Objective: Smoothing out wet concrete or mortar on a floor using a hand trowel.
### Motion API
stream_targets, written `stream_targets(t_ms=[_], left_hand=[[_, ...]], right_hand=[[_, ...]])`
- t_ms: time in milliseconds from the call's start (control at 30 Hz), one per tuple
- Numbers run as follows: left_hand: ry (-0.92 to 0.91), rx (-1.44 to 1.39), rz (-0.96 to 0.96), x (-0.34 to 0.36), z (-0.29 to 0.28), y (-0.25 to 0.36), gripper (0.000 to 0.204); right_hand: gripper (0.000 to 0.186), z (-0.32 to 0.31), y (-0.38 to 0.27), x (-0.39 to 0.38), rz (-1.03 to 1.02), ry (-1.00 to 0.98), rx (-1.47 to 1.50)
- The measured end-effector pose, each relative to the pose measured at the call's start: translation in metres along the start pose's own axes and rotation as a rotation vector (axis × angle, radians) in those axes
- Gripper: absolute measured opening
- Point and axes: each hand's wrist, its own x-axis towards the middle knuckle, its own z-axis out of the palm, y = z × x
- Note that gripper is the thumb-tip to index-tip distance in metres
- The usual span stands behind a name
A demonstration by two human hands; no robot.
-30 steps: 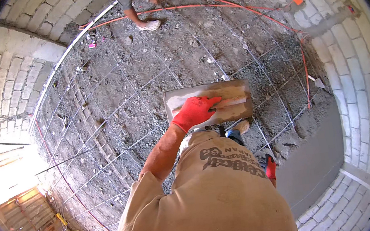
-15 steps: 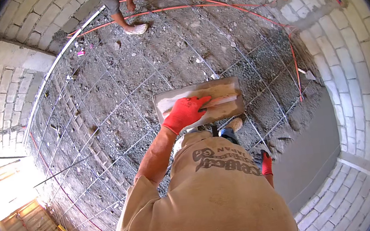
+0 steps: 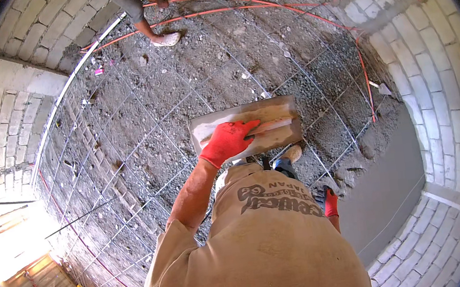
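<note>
My left hand (image 3: 230,142), in a red glove, is closed around the handle of a large rectangular hand float (image 3: 285,104). The float is level in front of my body, and its top face is smeared with tan and grey. My right hand (image 3: 328,201), in a red glove with dark fingers, hangs low by my right side. Its fingers look loosely apart, with nothing showing in them, though my shirt hides part of that arm. Smooth wet concrete (image 3: 382,205) lies nearest to this hand, meeting rough gravel (image 3: 241,46) laid with a grid of steel bars (image 3: 318,99).
Red-orange conduit (image 3: 237,9) curves across the far side and down the right. A co-worker's legs (image 3: 143,26) stand at the far left. Block walls (image 3: 437,69) close in the right side. A small trowel-like tool (image 3: 382,88) lies by the right wall. A wire-like ladder strip (image 3: 109,171) crosses the left.
My hands and the float hold nearly the same place. The view has shifted slightly. At the far side, the co-worker's hand now shows lower, near a shoe.
</note>
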Motion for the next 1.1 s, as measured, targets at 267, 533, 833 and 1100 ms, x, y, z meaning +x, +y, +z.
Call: stream_targets(t_ms=[267,533,833,1100], left_hand=[[-0.009,0.018,-0.009,-0.002,-0.004,0.003,0.053],[-0.026,0.010,-0.016,0.000,-0.003,0.003,0.053],[-0.048,-0.017,-0.020,0.002,-0.004,0.004,0.053],[-0.060,-0.043,-0.027,0.002,-0.002,0.006,0.052]], right_hand=[[0.036,0.012,-0.010,-0.005,-0.034,0.081,0.000],[0.033,0.023,-0.028,-0.018,-0.038,0.104,-0.024],[0.047,0.003,-0.013,-0.003,0.020,0.030,-0.073],[0.043,0.003,-0.005,-0.002,0.003,0.049,-0.029]])
